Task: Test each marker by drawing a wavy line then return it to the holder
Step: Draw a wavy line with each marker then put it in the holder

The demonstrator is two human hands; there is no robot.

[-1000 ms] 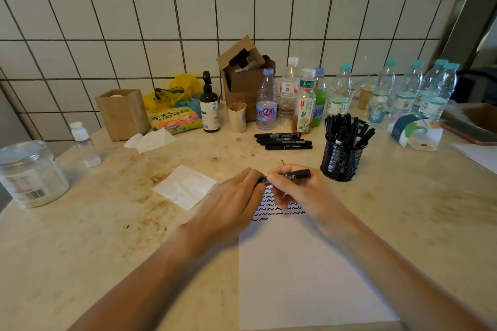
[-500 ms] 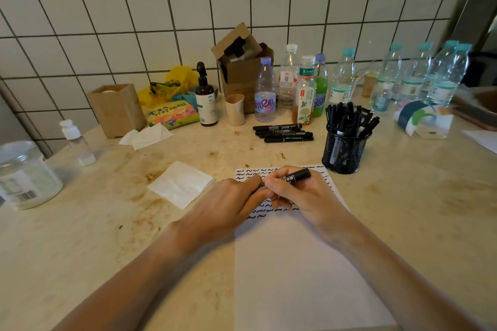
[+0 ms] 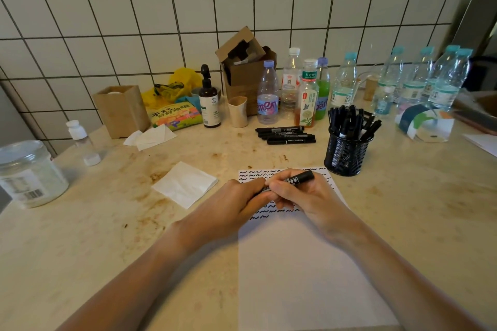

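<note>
Both hands grip one marker [image 3: 290, 181] over the paper [image 3: 309, 277]: left hand [image 3: 234, 203], right hand [image 3: 304, 196]. Bare counter [image 3: 419, 212] lies right; beyond, a mesh holder [image 3: 345, 154] packed with markers.

Your desk [image 3: 403, 223] is smooth, pale stone with brown stains. The paper [image 3: 309, 277] looks matt and white. Your marker [image 3: 302, 178] is shiny black plastic. The holder [image 3: 345, 156] is black metal mesh. The bottles [image 3: 419, 83] are clear plastic, and the wall tiles [image 3: 134, 21] shine.
</note>
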